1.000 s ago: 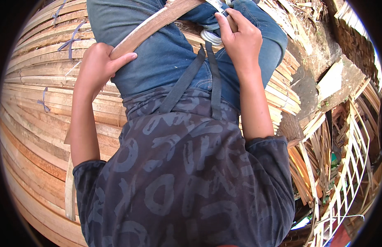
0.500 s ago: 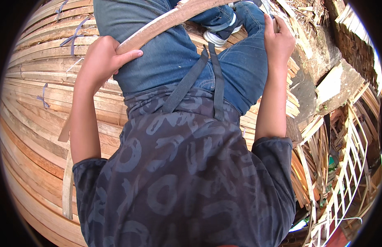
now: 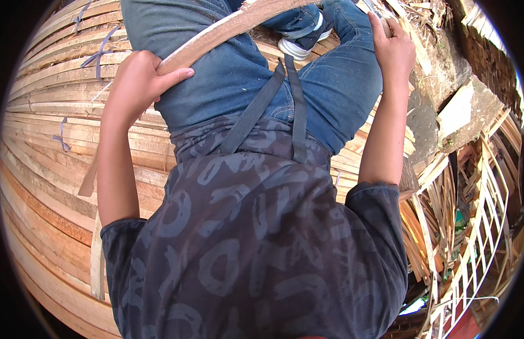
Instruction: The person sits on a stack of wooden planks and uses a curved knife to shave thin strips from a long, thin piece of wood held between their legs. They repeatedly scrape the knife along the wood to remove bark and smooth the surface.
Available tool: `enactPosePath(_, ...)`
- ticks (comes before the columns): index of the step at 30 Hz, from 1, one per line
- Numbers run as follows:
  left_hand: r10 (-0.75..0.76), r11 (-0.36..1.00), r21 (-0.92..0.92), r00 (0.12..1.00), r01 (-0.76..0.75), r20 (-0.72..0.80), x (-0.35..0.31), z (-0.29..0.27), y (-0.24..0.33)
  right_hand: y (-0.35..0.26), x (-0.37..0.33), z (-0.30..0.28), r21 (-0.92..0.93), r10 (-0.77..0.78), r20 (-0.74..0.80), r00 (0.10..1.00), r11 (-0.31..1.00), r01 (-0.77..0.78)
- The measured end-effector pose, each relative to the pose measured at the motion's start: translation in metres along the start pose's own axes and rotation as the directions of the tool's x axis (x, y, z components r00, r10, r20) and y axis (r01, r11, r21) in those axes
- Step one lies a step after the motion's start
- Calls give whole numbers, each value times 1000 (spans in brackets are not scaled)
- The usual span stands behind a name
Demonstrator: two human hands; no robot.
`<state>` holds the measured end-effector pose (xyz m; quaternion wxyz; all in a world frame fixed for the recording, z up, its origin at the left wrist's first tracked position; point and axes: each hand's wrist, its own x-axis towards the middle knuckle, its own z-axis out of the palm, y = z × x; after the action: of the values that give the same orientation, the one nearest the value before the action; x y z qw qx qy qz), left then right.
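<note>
The left hand [image 3: 140,85], at about ten o'clock, is clenched around a long curved wooden strip [image 3: 217,35], thumb laid along its underside. The strip runs up and right across the blue jeans [image 3: 228,90] toward twelve o'clock. The right hand [image 3: 393,52], at about one o'clock, is curled over the strip's far end; whether it truly grips there I cannot tell. Under the left arm lies a stack of wooden slats [image 3: 41,152] tied with blue string. A white-soled shoe [image 3: 301,42] sits near twelve o'clock.

Pale tan curved wooden strip [image 3: 228,31]; faded blue denim jeans [image 3: 239,85]; dark grey cotton shirt [image 3: 256,243] patterned with lighter grey shapes; white-soled navy shoe [image 3: 301,42].
</note>
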<state>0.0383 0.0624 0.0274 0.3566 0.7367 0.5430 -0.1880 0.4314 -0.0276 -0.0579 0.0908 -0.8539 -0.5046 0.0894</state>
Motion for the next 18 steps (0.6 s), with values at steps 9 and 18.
enactPosePath(9,-69,989,-126,995,77,69,2,0,-3,-59,-40,5,145,-179,-43,983,972,184)
enactPosePath(18,9,1000,-12,1000,-8,25,1,2,-8,5,-14,-4,-68,-78,32,996,994,80)
